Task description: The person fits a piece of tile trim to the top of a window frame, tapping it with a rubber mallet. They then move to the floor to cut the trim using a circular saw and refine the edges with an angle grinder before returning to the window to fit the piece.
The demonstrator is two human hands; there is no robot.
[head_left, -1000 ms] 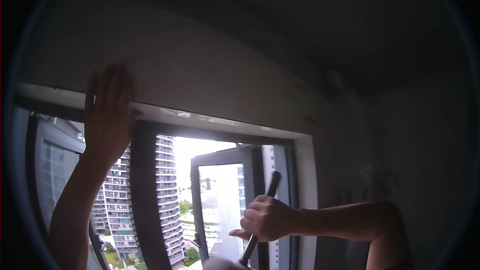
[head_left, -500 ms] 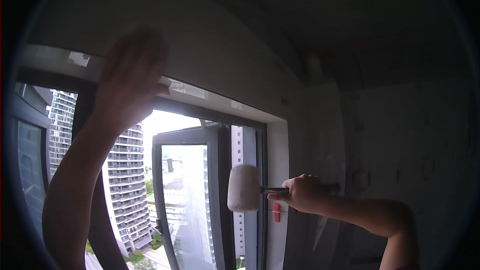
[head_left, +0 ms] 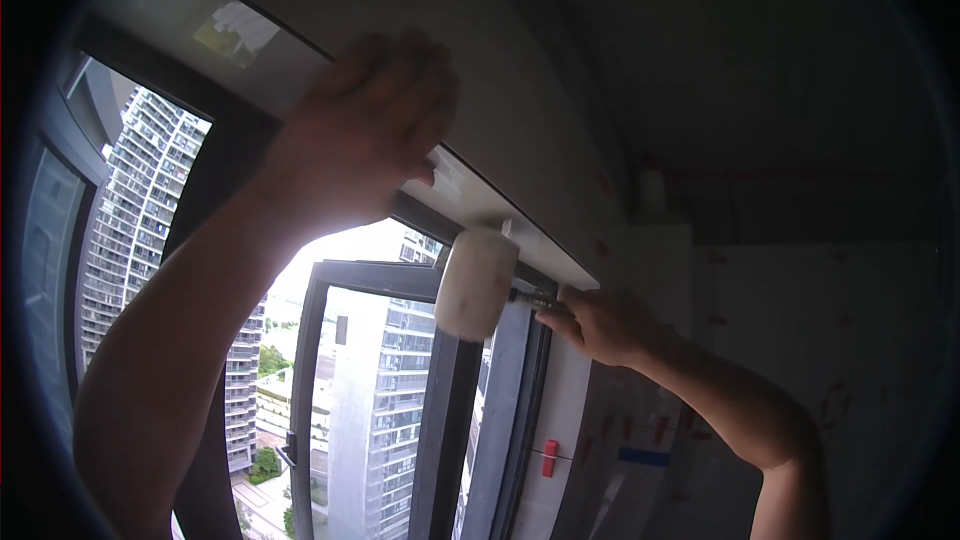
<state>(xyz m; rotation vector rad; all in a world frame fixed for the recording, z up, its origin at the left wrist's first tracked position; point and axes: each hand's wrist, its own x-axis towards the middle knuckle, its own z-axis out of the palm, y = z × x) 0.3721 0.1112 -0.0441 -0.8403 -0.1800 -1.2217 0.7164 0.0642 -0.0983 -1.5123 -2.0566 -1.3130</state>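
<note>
My right hand (head_left: 605, 325) is wrapped round the short dark handle of a rubber mallet (head_left: 478, 285). The mallet's thick white head stands upright just under the glossy panel (head_left: 545, 245) that lines the top of the window opening. I cannot tell whether its upper end touches that panel. Higher up and to the left, my left hand (head_left: 365, 125) lies against the wall face above the opening, fingers stretched out and thumb below, near the panel's edge. Nothing shows in it.
A dark window frame (head_left: 230, 155) borders the opening, and its glazed sash (head_left: 375, 280) stands swung outward. Tall buildings show outside. A red tile-levelling wedge (head_left: 550, 458) sits in a joint of the side lining. On the right is a dim tiled wall (head_left: 850, 320).
The mallet has risen from beside the sash to the top panel, its head now slightly tilted. In the picture, my left hand is farther right. The view has tilted.
</note>
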